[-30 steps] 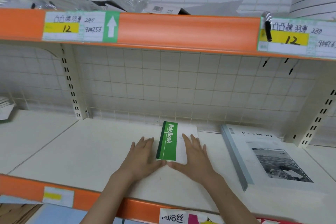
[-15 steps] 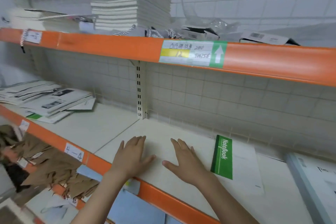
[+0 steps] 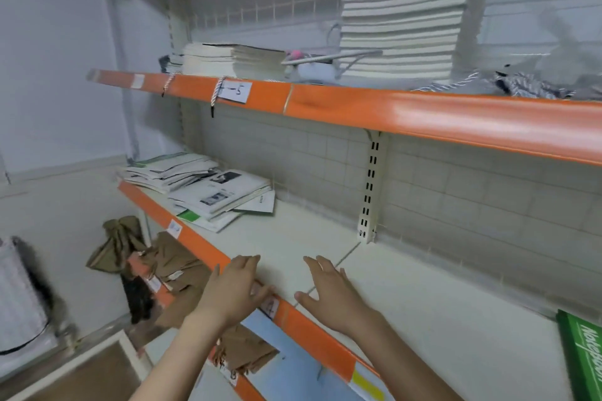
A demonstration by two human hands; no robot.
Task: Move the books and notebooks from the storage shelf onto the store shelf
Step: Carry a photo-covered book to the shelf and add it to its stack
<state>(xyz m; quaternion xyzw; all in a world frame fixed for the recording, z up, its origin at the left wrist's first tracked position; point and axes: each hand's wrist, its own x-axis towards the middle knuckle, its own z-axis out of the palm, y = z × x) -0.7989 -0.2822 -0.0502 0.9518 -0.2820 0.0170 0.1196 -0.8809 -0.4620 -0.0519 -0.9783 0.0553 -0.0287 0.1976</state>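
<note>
Room: a narrow stockroom with pale walls and a white shelf (image 3: 439, 312) edged in orange, backed by a wire grid.
Upper shelf: a tall stack of white books (image 3: 404, 13) and a lower pile (image 3: 228, 58) lay above an orange rail carrying a paper tag (image 3: 235, 92).
Loose pile: a slumped heap of notebooks (image 3: 208, 192) lay at the far left of the middle shelf, well apart from both hands.
Green notebook: the notebook (image 3: 583, 358) lay flat at the right edge of the view, alone on the shelf board.
Left hand: the left hand (image 3: 236, 286) hovered over the orange front edge, its grip released, fingers straight and holding nothing.
Right hand: the right hand (image 3: 332, 291) was spread above the bare board, grip likewise released.
Change: a second before, both hands bracketed the green notebook; now they were clear of it and the view had swung left toward the loose pile.
Meaning: that notebook looked placed, so one item seemed done and the hands were free for the next.
Next: probably a reach toward the heap on the left, which would slide apart if lifted carelessly.
Below: brown paper bags (image 3: 176, 267) crowded the lower level.
</note>
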